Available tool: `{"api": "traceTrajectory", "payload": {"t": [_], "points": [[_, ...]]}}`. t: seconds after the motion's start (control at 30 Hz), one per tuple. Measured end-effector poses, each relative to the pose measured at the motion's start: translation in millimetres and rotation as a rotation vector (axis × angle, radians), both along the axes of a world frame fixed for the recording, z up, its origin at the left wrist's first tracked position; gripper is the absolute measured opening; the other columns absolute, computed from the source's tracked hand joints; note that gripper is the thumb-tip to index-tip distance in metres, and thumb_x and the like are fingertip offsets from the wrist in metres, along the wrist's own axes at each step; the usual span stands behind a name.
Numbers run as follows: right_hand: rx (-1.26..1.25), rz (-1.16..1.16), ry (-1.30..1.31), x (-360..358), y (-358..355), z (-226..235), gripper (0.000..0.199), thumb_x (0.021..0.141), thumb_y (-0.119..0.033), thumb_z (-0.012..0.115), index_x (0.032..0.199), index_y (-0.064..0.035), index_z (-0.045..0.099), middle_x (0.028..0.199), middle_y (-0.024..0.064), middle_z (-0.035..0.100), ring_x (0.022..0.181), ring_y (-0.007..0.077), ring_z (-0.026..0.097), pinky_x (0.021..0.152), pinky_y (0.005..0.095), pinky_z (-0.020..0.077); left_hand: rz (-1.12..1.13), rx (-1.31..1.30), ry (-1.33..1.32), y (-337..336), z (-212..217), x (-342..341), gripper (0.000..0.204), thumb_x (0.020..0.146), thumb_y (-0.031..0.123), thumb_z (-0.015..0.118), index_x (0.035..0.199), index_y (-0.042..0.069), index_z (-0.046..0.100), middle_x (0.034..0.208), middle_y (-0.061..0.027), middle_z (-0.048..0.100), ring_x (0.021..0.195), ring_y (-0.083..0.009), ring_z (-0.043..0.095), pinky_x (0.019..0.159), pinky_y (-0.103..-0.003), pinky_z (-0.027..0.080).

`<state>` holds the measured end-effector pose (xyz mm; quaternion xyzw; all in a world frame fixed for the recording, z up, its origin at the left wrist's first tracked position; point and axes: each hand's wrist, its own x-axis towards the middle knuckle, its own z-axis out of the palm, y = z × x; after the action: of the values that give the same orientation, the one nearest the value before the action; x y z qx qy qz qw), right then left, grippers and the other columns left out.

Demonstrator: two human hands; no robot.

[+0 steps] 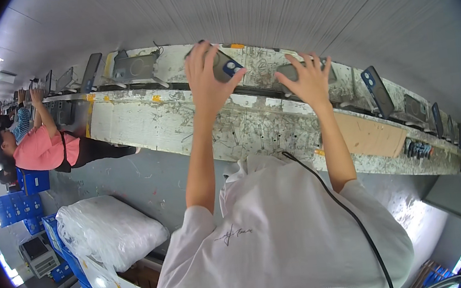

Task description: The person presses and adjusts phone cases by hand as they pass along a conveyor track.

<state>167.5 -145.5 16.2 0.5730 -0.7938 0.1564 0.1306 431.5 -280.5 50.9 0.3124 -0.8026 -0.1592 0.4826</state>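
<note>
My left hand (206, 78) reaches over a dark phone case (227, 66) with a blue camera surround, on the strip along the far side of the worn bench. Its fingers are stretched out and the thumb stands apart, near the case's corner. Part of that case is hidden behind the hand. To the right, my right hand (310, 81) spreads its fingers over a grey phone case (289, 72), which it partly covers. Whether either hand presses on its case I cannot tell. Both cases lie beside the dark groove running lengthwise.
More phone cases stand or lie along the line, including a grey one (136, 67) leftward and a blue-black one (377, 92) rightward. A brown board (370, 132) lies on the bench (142, 120). At left, a person in pink (49, 147) works; a plastic-wrapped bundle (109, 229) sits behind.
</note>
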Motion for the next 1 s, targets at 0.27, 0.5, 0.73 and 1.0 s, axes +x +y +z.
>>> {"api": "traceTrajectory", "payload": {"t": [0.27, 0.5, 0.73, 1.0], "points": [[-0.372, 0.022, -0.425, -79, 65, 18, 0.066, 0.102, -0.056, 0.075, 0.156, -0.0186, 0.068, 0.159, 0.0119, 0.066, 0.160, 0.0425, 0.046, 0.134, 0.0729, 0.0109, -0.030, 0.147, -0.511, 16, -31, -91, 0.156, 0.064, 0.102, 0.076, 0.166, -0.011, 0.044, 0.177, -0.0349, 0.037, 0.171, -0.0466, 0.027, 0.134, -0.074, 0.010], [-0.201, 0.743, -0.525, 61, -24, 85, 0.061, 0.100, -0.032, 0.083, 0.154, -0.0078, 0.067, 0.159, 0.0159, 0.065, 0.155, 0.0441, 0.053, 0.127, 0.0540, 0.0432, -0.370, 0.191, -0.165, 113, -70, -101, 0.104, 0.087, 0.046, 0.086, 0.169, -0.001, 0.042, 0.176, -0.0284, 0.041, 0.169, -0.0481, 0.027, 0.134, -0.070, 0.017], [0.153, 0.054, -0.281, 107, -98, 21, 0.093, 0.102, -0.086, 0.049, 0.167, -0.0193, 0.056, 0.171, 0.0259, 0.051, 0.164, 0.0538, 0.035, 0.127, 0.0866, 0.0100, -0.553, 0.666, -0.032, 158, -63, -15, 0.020, 0.092, 0.016, 0.083, 0.109, 0.004, 0.081, 0.114, -0.0160, 0.081, 0.105, -0.0392, 0.078, 0.098, -0.049, 0.060], [0.160, -0.184, -0.130, 28, -20, 14, 0.094, 0.097, -0.091, 0.052, 0.162, -0.0239, 0.063, 0.163, 0.0250, 0.059, 0.158, 0.0484, 0.046, 0.119, 0.0945, 0.0050, 0.043, -0.153, -0.121, -25, 11, 42, 0.066, 0.085, 0.033, 0.096, 0.139, 0.005, 0.070, 0.147, -0.0211, 0.070, 0.145, -0.0432, 0.061, 0.120, -0.057, 0.046]]}}
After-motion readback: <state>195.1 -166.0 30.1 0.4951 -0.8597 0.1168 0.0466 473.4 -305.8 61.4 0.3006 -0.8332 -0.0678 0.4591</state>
